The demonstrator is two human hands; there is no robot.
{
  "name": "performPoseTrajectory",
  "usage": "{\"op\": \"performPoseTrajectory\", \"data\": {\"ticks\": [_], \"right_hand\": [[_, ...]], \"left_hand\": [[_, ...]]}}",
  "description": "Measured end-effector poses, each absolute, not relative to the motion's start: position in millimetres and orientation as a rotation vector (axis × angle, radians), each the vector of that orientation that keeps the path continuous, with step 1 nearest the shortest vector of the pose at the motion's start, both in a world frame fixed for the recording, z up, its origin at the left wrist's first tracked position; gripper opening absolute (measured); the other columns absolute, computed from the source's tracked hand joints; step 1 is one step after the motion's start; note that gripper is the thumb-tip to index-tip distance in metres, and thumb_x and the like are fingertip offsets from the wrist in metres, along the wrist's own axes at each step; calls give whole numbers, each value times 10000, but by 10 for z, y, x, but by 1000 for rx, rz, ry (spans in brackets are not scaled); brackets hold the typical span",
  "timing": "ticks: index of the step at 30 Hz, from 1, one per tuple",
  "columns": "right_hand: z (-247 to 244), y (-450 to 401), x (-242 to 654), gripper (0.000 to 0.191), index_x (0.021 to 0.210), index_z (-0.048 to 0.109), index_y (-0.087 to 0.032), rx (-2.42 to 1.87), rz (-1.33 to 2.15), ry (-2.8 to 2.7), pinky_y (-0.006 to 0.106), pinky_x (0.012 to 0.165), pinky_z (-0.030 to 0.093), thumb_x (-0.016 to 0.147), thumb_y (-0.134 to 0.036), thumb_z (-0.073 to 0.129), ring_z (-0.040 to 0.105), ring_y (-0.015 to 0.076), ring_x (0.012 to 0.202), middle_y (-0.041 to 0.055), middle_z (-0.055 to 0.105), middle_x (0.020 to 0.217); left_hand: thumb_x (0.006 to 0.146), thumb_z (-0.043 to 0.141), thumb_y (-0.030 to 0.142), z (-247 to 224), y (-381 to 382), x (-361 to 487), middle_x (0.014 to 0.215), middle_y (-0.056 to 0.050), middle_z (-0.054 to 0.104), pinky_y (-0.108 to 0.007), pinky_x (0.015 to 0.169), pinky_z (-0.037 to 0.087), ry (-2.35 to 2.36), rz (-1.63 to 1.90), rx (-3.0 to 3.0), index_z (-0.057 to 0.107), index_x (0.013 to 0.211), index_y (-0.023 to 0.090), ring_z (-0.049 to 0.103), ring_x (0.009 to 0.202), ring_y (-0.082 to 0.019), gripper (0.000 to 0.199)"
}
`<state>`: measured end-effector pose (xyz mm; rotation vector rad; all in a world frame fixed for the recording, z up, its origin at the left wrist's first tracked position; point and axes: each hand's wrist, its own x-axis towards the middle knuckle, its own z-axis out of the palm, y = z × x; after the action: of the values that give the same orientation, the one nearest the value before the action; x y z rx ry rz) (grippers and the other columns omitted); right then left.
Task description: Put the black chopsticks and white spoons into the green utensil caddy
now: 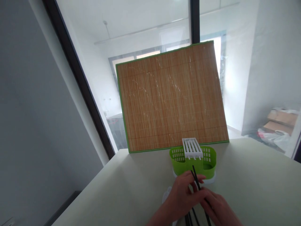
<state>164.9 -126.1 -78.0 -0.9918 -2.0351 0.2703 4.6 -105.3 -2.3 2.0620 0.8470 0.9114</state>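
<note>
Black sticks (196, 179), head view: two thin ones are running up between the left hand (183, 195) and the right hand (216, 201), their upper ends showing against the front of the green basket (180, 167).
Left grip: thumb and fingers are pinching the sticks, the thumb reaching across towards the other hand.
Right grip: bent fingers are clasping the sticks lower down, just beside the left thumb; the contact is partly hidden.
Lower sticks (188, 218): more dark lengths are showing beneath the hands and running off the bottom edge.
White item (166, 195): something rounded is peeking out beside the left hand, mostly covered, too hidden to identify.
Basket: pierced along its sides, it is standing upright on a white base (211, 181), just beyond the hands.
White rack (193, 150): slatted, it is sitting over the basket's middle, small prongs hanging at its front.
Bamboo mat (171, 100): edged in green, it is leaning against the window (141, 25), behind the basket.
Bench (131, 188): its pale top is carrying basket and mat.
Cardboard boxes (282, 121): they are lying beyond the glass, far right.
</note>
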Motion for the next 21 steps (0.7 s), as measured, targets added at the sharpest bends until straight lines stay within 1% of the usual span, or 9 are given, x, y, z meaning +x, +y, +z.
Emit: {"op": "performPoseTrajectory", "data": {"ticks": [2,5,8,10,12,14,16,21], "right_hand": [[-750,-1279,1603,173,917,524,-240,-921,190,-2032,220,639,534,936,-249,352,674,150,722,32,675,809],[-703,-1281,1571,197,994,533,-235,-816,57,-1978,216,656,543,933,-227,346,683,149,762,54,702,862],[-682,-1256,1577,185,993,568,-231,-803,-78,-1975,279,717,556,900,-227,408,671,191,872,81,705,923],[-683,-1237,1599,221,1067,565,-227,-864,-149,-1995,320,765,554,877,-227,451,653,216,954,104,687,1028],[-688,-1224,1628,296,1169,519,-227,-917,-118,-2004,301,761,558,881,-213,447,664,202,939,111,671,1088],[-690,-1219,1658,337,1228,478,-224,-927,-19,-2011,277,761,556,896,-209,423,671,190,933,118,657,1123],[-688,-1217,1683,334,1231,483,-227,-932,73,-2016,275,781,548,904,-218,416,661,195,968,125,640,1158],[-717,-1194,1699,291,1181,525,-233,-958,253,-2058,294,857,512,909,-230,422,608,206,1071,119,611,1203]], "left_hand": [[756,646,272,9,-1089,53,932,-18,632,-189,626,417,829,937,2067,639,1062,230,553,769,-112,309],[753,653,262,30,-1122,73,840,-10,619,-200,622,404,817,963,2120,663,1022,222,520,694,-101,272],[746,661,281,13,-1127,87,738,-3,573,-209,588,382,853,1034,2163,699,886,186,465,622,-90,173],[750,658,316,-17,-1116,89,690,-3,553,-209,568,377,864,1066,2135,695,785,160,463,616,-92,164],[760,644,338,-51,-1103,89,685,-2,554,-202,540,390,855,1058,2030,687,781,154,475,589,-87,190],[769,629,342,-78,-1093,91,711,-4,566,-192,505,416,812,1033,1869,682,841,158,496,558,-80,204],[767,628,324,-90,-1090,94,739,-7,572,-186,485,445,758,1027,1746,678,879,162,518,547,-77,204],[760,626,248,-102,-1075,96,780,-8,591,-175,506,476,735,1065,1710,688,874,171,544,566,-71,151]]}}
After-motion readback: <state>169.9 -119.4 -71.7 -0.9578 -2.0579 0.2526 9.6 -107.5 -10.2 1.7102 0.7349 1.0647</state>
